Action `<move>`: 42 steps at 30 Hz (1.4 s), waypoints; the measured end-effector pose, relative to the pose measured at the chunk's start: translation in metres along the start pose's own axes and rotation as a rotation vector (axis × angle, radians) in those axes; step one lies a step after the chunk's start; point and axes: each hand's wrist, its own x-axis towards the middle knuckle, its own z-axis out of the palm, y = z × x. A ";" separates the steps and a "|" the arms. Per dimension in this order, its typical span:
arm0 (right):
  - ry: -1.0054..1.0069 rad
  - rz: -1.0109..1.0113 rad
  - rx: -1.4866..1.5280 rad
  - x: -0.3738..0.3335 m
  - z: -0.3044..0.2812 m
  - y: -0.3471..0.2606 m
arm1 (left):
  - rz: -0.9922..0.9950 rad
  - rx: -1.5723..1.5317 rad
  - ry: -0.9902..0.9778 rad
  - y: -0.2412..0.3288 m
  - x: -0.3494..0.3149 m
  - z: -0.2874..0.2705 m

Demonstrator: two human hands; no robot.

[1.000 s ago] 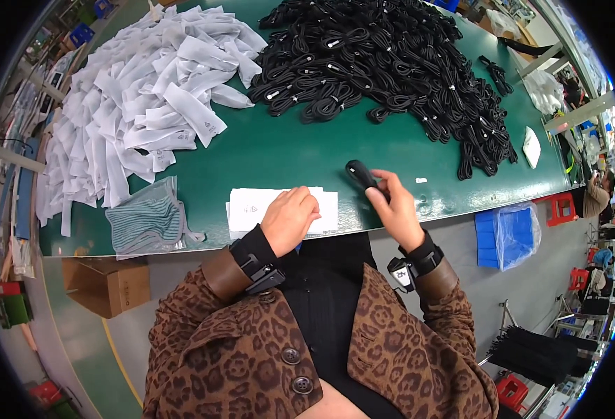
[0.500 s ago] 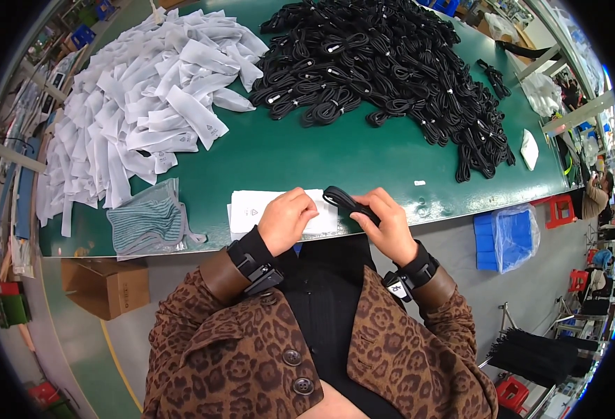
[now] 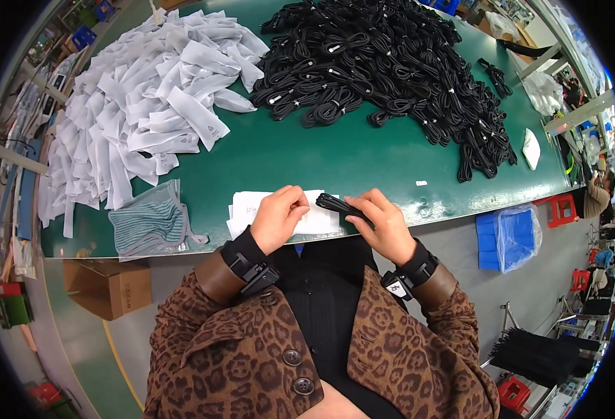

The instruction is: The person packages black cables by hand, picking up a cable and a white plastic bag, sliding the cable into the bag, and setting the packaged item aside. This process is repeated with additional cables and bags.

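A bundled black cable (image 3: 335,203) is pinched by its right end in my right hand (image 3: 383,222), its looped end pointing left over some flat white pouches (image 3: 246,204). These pouches lie stacked at the near edge of the green table. My left hand (image 3: 278,218) rests over them with fingers curled and the thumb against the forefinger, closed on the white pouch on top; the exact grip is partly hidden. The cable's tip is just right of the left fingertips, apart from them.
A large heap of white pouches (image 3: 160,91) covers the far left of the green table (image 3: 286,157). Bundled black cables (image 3: 384,63) are piled beyond my hands. A striped cloth in a clear bag (image 3: 150,222) lies left; a blue bin (image 3: 506,237) stands off the table at right.
The cable has shifted slightly left and down, its loops now closer together. My left hand has moved a little left, and the top pouch sits at a different angle.
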 end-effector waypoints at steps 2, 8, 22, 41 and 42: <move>-0.007 -0.006 -0.008 0.001 0.002 0.000 | 0.020 0.003 0.013 0.002 -0.001 0.001; -0.039 -0.168 -0.130 0.004 0.004 0.003 | 0.093 0.016 0.125 0.005 0.000 0.003; -0.211 0.420 0.561 0.028 0.022 0.010 | 0.398 0.154 0.089 0.016 0.014 -0.007; 0.017 -0.123 0.296 0.051 0.018 -0.015 | -0.080 -0.822 0.078 0.008 0.023 -0.060; 0.068 -0.110 0.181 0.056 0.010 -0.005 | -0.119 -0.915 0.176 0.001 0.026 -0.074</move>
